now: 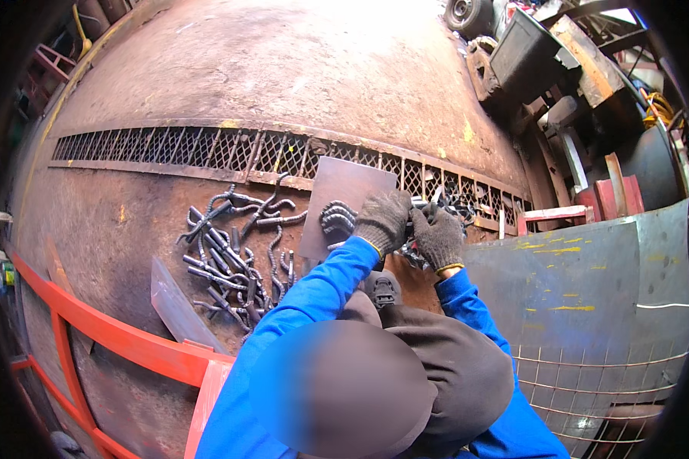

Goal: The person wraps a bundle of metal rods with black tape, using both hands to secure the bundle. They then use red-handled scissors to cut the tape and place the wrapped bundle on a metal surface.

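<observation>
My left hand (385,222), in a dark grey knit glove, is closed beside the right edge of a flat metal plate (352,177). Close against it is my right hand (438,239), gloved alike, its fingers curled inward. Between them the fingers cover whatever they grip; I cannot make it out. Several short, curved, ribbed bars (337,217) lie side by side on the plate. A loose heap of bent, ribbed metal bars (226,264) covers the floor to the left. Just beyond my right hand lies a jumble of small metal pieces (455,200), partly hidden.
A mesh floor grating (199,149) crosses ahead. An orange-red metal frame (130,336) runs along the left, with a flat metal strip (177,306) near it. Large sheet metal (566,268) and wire mesh (589,405) stand at right. Scrap with a dark bin (524,50) fills the far right.
</observation>
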The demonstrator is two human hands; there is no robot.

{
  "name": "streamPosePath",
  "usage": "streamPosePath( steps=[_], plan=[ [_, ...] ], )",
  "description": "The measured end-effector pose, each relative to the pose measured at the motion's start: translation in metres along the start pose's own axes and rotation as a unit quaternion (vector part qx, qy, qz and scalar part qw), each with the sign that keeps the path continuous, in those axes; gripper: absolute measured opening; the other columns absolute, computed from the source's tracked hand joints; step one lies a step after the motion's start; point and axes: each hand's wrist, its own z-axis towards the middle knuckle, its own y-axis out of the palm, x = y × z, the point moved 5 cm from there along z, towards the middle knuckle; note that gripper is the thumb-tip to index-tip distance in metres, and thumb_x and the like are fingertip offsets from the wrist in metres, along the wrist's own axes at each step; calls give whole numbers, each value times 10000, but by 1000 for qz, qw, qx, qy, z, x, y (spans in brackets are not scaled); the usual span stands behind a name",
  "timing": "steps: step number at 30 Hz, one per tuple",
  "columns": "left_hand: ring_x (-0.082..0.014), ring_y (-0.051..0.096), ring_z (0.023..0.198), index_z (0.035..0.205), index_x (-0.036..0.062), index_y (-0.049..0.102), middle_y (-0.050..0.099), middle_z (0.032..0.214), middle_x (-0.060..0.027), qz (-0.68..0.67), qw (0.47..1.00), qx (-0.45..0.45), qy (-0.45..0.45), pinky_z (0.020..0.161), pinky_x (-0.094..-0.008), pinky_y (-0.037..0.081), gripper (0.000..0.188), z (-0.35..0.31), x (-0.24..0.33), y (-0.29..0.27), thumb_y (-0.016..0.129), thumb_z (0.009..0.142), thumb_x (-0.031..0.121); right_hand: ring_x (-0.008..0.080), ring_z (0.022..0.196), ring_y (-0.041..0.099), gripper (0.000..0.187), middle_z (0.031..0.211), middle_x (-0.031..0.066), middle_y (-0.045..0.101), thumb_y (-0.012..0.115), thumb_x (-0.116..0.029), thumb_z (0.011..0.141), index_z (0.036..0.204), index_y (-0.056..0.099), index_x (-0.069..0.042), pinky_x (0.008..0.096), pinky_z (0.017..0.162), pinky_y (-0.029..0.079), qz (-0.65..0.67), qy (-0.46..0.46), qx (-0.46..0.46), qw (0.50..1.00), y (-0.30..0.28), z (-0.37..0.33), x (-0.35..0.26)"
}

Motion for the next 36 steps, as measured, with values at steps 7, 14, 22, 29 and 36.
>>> streamPosePath(
  steps=[7, 14, 22, 29, 36],
  plan=[
    [-399, 688, 933, 1078, 79, 572, 688, 983, -204, -66, 997, -33, -1, 793, -516, 550, 385, 2, -1, -9, 756, 787, 252, 396, 768, 701, 367, 799, 222, 707, 680, -376, 905, 898, 717, -10, 479, 711, 534, -2, -31, 31, 999, 4, 17, 1],
    [-412, 674, 969, 1149, 50, 563, 666, 1056, -228, -85, 996, -28, 2, 836, -514, 542, 559, -1, -2, 1, 786, 797, 423, 420, 799, 697, 390, 783, 234, 697, 673, -396, 892, 865, 722, -10, 503, 745, 537, -18, -40, -13, 999, 11, 64, -3],
    [-406, 678, 973, 1112, 51, 598, 674, 1034, -218, -66, 996, -67, 3, 851, -508, 544, 589, 0, -1, -12, 801, 746, 465, 453, 899, 698, 551, 915, 255, 723, 562, -505, 947, 917, 751, 12, 524, 839, 538, -76, -27, -145, 986, -11, 47, -24],
    [-414, 665, 1019, 1135, 71, 577, 658, 1067, -213, 6, 997, -82, -10, 879, -518, 536, 632, 0, -11, 6, 835, 674, 416, 434, 819, 679, 442, 909, 234, 695, 640, -74, 842, 1280, 578, -62, 510, 725, 530, 4, -257, -42, 965, -20, -39, -26],
    [-421, 658, 1053, 1132, 52, 590, 656, 1098, -234, 45, 991, -127, -19, 917, -510, 536, 703, 4, 1, -3, 880, 616, 432, 457, 859, 653, 274, 901, 229, 675, 603, -50, 849, 1122, 593, -33, 543, 739, 500, 118, -167, -60, 977, -47, -98, -3]
  ],
)
